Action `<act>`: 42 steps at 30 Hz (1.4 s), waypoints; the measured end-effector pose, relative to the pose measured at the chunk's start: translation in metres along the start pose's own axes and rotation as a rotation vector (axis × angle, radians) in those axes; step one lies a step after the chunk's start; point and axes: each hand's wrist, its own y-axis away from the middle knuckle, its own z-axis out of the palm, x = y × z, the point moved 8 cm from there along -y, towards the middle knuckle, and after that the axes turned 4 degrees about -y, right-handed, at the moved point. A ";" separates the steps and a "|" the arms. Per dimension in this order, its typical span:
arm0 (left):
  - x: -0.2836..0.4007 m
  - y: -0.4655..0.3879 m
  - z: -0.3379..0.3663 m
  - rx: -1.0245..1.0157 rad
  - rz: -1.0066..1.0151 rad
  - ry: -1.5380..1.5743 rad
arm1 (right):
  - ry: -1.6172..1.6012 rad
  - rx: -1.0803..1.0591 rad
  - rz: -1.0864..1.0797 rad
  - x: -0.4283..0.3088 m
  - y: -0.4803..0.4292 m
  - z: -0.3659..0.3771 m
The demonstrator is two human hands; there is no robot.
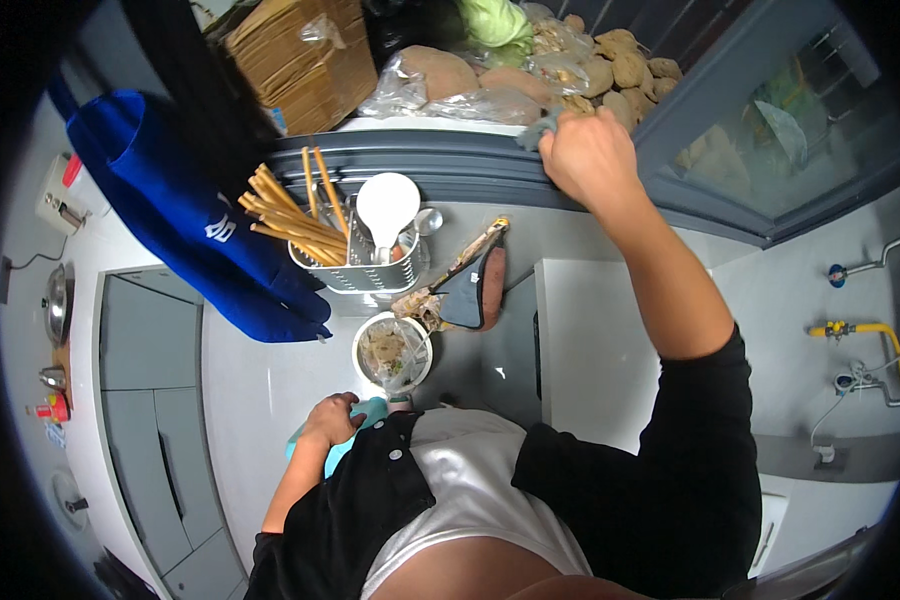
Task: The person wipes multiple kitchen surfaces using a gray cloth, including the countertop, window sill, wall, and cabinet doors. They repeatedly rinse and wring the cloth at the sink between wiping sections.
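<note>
My right hand (594,156) is closed on a grey-green cloth (541,132), part of which shows beside the fingers. It presses the cloth at the far edge of the dark grey window frame (435,161), near the plastic bags. At the lower left, my left hand (335,420) is by my waist, over a light turquoise thing (356,429); whether the fingers grip it cannot be seen. Between my arms, a perforated metal utensil holder (367,277) with wooden chopsticks (300,225) and a white spoon (388,206) is on the ledge.
Potatoes (630,67), a cabbage (497,30) and a cardboard box (300,64) lie beyond the frame. A blue cloth garment (187,217) hangs at left. A white bin (358,360) with a plastic liner stands below the holder. An opened window sash (780,135) is at right.
</note>
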 end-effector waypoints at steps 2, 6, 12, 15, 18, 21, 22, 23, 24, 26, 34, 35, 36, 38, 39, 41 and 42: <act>-0.008 0.003 0.001 0.031 0.002 0.017 | 0.209 -0.421 0.078 0.009 -0.017 0.034; -0.032 0.013 0.005 0.036 -0.093 0.023 | 0.116 -0.590 0.247 0.027 -0.029 0.054; -0.059 0.023 0.007 -0.002 -0.115 0.022 | -0.021 -0.402 0.293 0.028 -0.033 0.048; -0.072 0.025 -0.001 0.043 -0.116 0.029 | -0.030 -0.345 0.048 0.013 -0.038 0.038; -0.081 0.022 -0.008 0.046 -0.116 0.013 | -0.031 -0.448 -0.020 0.015 -0.037 0.038; -0.086 0.017 -0.016 0.066 -0.121 0.023 | 0.198 -0.541 -0.130 0.016 -0.038 0.044; -0.086 0.015 -0.016 0.064 -0.118 0.032 | 0.254 -0.560 -0.172 0.015 -0.038 0.047; -0.086 0.014 -0.017 0.069 -0.114 0.039 | 0.305 -0.571 -0.164 0.017 -0.040 0.050; -0.086 0.013 -0.017 0.071 -0.110 0.042 | 0.356 -0.572 -0.162 0.018 -0.041 0.053; -0.086 0.011 -0.017 0.074 -0.092 0.064 | 0.437 -0.573 -0.160 0.020 -0.044 0.056; -0.098 0.015 -0.010 0.087 -0.108 0.134 | 0.500 -0.705 -0.162 0.021 -0.038 0.064; -0.099 0.016 -0.009 0.084 -0.110 0.139 | 0.473 -0.691 -0.152 0.019 -0.037 0.063; -0.100 0.017 -0.008 0.081 -0.117 0.138 | 0.453 -0.657 -0.144 0.017 -0.036 0.062; -0.099 0.017 -0.011 0.101 -0.107 0.122 | 0.426 -0.593 -0.146 0.014 -0.035 0.059; -0.099 0.017 -0.012 0.104 -0.114 0.100 | 0.419 -0.562 -0.156 0.012 -0.035 0.058; -0.095 0.015 -0.015 0.113 -0.092 0.124 | 0.399 -0.559 -0.156 0.014 -0.032 0.057; -0.094 0.014 -0.016 0.120 -0.086 0.127 | 0.385 -0.589 -0.144 0.018 -0.031 0.057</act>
